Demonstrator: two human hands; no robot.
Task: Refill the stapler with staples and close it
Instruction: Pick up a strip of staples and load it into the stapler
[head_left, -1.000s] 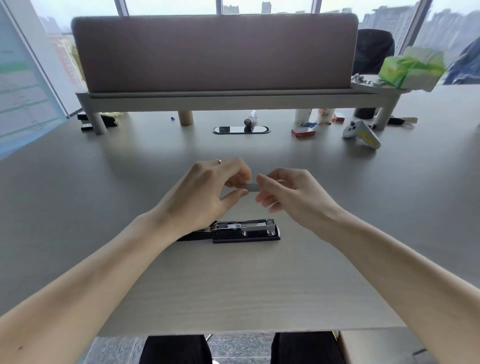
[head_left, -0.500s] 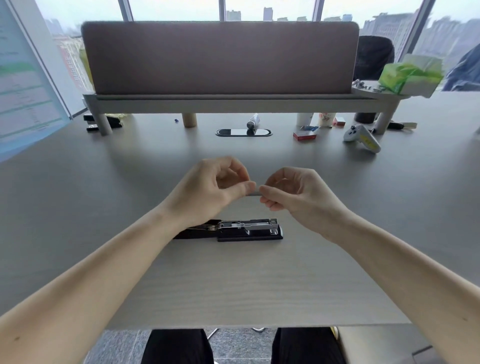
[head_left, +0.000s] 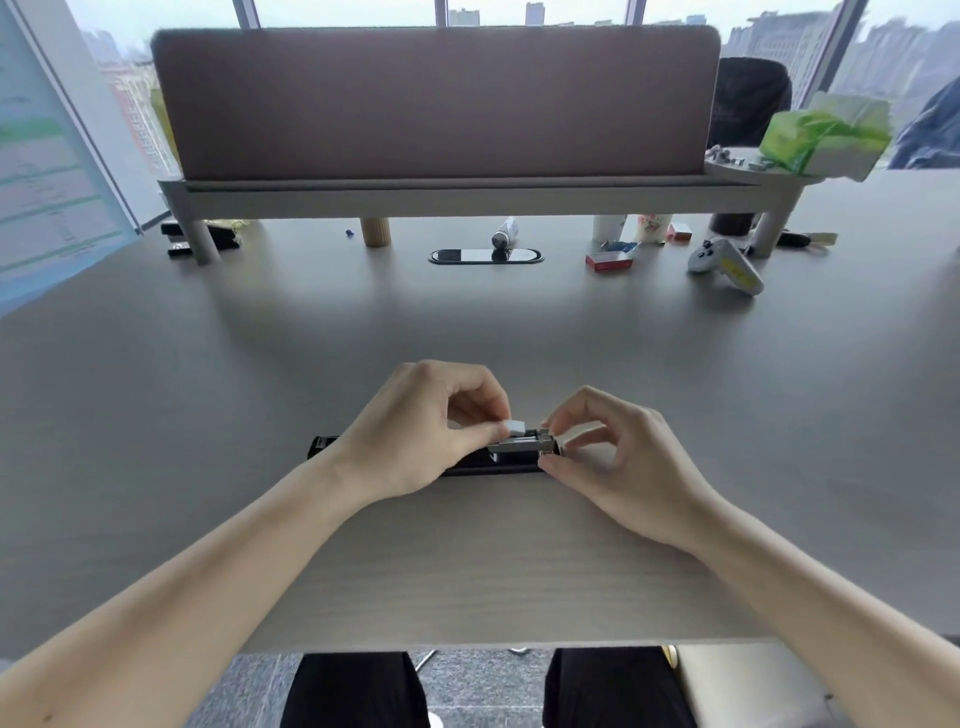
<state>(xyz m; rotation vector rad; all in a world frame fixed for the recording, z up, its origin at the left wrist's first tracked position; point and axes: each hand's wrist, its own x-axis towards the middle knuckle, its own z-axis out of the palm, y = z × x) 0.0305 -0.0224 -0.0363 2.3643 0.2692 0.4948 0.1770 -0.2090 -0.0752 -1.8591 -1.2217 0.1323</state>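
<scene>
Best to lay the staples (head_left: 516, 427) straight along the open metal channel of the stapler (head_left: 511, 453), legs down, level, without forcing; then to fold the lid shut. Stapler flat on the desk (head_left: 467, 571), near the front edge, lid opened back to the left. Left hand (head_left: 421, 436) pinched on the staples, just above the channel. Right hand (head_left: 613, 457) half closed, fingertips (head_left: 550, 465) touching the stapler's front end, apparently steadying it.
</scene>
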